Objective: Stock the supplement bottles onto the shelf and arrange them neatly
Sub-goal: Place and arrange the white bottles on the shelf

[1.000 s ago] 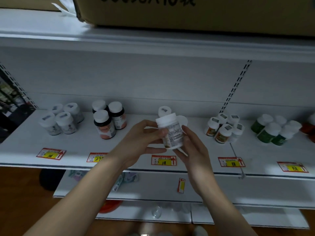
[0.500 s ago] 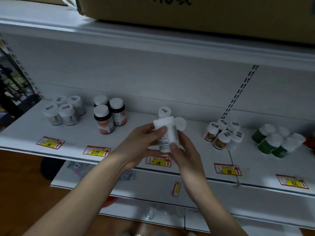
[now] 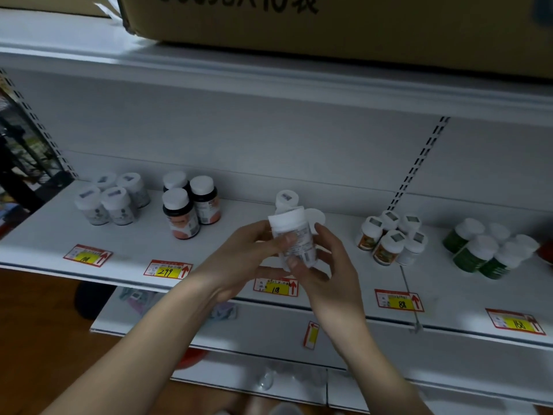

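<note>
Right now I hold a white supplement bottle (image 3: 294,238) in front of the shelf (image 3: 45,235), just above its front edge, tilted with its white cap toward eleven o'clock. My left hand (image 3: 242,259) wraps it from nine o'clock, thumb lying across the printed label, so that grip is grasping the bottle. My right hand (image 3: 326,268) pinches it from three o'clock, thumb low on the label and fingers behind, also grasping it.

Behind the bottle, at twelve o'clock, two more white-capped bottles (image 3: 287,198) stand on the shelf, partly hidden. At ten o'clock stands a cluster of dark bottles with white caps (image 3: 191,205), and farther toward nine a group of pale grey bottles (image 3: 112,199). At two o'clock sits a group of white bottles with orange labels (image 3: 389,238), and at three o'clock green bottles (image 3: 484,250).

Price tags (image 3: 276,287) with yellow panels and red arrows run along the shelf's front. A cardboard box (image 3: 329,25) rests on the shelf above, at twelve o'clock.
</note>
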Tool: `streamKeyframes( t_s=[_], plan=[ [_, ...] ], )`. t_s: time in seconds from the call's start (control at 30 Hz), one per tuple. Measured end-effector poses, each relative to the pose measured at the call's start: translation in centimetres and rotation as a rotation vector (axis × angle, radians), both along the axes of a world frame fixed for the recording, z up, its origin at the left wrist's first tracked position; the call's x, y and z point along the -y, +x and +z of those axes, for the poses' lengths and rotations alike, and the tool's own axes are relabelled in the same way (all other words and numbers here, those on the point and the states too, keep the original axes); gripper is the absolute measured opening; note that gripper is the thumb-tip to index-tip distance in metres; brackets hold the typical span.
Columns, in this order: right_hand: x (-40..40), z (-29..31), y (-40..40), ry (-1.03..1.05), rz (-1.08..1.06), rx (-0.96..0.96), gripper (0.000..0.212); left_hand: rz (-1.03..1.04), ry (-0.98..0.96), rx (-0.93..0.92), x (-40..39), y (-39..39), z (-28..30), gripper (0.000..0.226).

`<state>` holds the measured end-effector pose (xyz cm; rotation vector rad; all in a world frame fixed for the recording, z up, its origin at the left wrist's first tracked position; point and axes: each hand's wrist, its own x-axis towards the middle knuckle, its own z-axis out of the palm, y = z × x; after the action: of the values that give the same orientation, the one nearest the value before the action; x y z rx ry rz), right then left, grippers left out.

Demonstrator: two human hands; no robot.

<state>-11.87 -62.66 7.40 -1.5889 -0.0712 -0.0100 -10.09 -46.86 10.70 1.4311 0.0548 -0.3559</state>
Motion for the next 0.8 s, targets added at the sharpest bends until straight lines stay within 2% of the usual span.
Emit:
streamKeyframes(
  t_s=[0.07,0.17,0.3,0.4,0.5,0.57,0.7,0.8],
  plan=[
    [0.2,0.2,0.2,0.069,0.033,-0.046,0.034,0.014,-0.053,-0.021,0.0,0.2,-0.1,0.048],
    [0.6,0.2,0.4,0.218,0.061,-0.107,0.029,0.074,-0.132,-0.082,0.1,0.3,-0.4,0.044],
    [0.9,-0.1,0.5,0.109,-0.008,-0.071,0.026,0.087,-0.147,-0.135,0.4,0.5,-0.7,0.033],
    [0.8,0.0,0.4,0.020,-0.025,-0.038,0.034,0.054,-0.099,-0.114,0.5,0.6,-0.5,0.035],
    [0.7,0.2,0.6,0.017,-0.017,-0.017,0.039,0.034,-0.068,-0.072,0.4,0.6,-0.1,0.032],
    [0.7,0.3,0.8,0.024,-0.006,-0.018,0.032,0.025,-0.063,-0.054,0.2,0.6,-0.1,0.033],
    [1.4,0.8,1.7,0.087,0.068,-0.075,0.025,0.011,-0.052,-0.038,0.0,0.5,-0.1,0.047],
    [1.8,1.2,1.8,0.075,0.143,-0.039,0.031,0.007,-0.032,-0.021,0.0,0.4,0.2,0.049]
  ],
)
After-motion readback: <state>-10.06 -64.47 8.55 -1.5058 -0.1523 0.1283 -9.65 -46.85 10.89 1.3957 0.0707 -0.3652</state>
